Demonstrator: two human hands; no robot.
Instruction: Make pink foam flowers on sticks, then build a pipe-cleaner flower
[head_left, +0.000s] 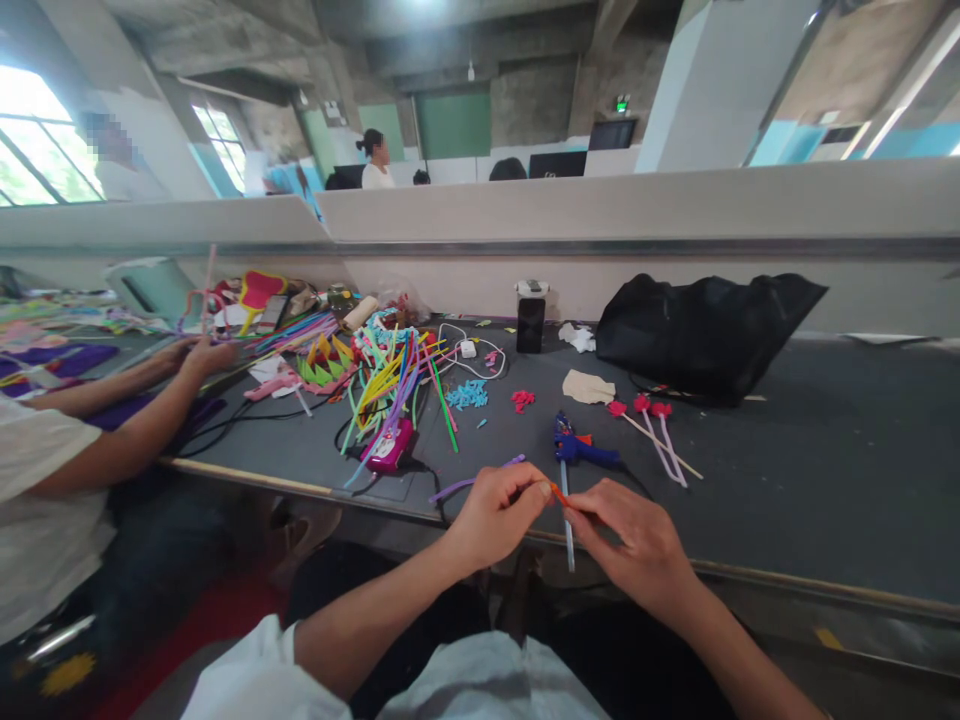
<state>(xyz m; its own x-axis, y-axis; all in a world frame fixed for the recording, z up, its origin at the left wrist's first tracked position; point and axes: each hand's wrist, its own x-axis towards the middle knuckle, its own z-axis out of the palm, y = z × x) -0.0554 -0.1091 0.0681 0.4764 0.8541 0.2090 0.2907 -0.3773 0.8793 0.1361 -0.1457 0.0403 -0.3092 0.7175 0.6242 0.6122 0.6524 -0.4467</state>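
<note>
Near the table's front edge, my left hand (504,515) and my right hand (626,535) face each other. Fingertips of both pinch a short orange-red pipe cleaner (559,494), one hand at each end. Just beyond lies a blue glue gun (585,448), with a pale translucent glue stick (568,540) reaching toward me between the hands. A purple pipe cleaner (469,486) lies beside my left hand. Farther right rest several red-topped stems (660,435), pale pink and cream. Small red pieces (523,401) and a pile of blue pieces (469,394) lie beyond my left hand.
A heap of coloured pipe cleaners (390,385) and a magenta box (390,447) with a cord are on the left. Behind stand a black bag (697,335) and a black box-shaped object (530,322). A co-worker's hands (199,355) work at far left. A low partition (600,210) runs behind.
</note>
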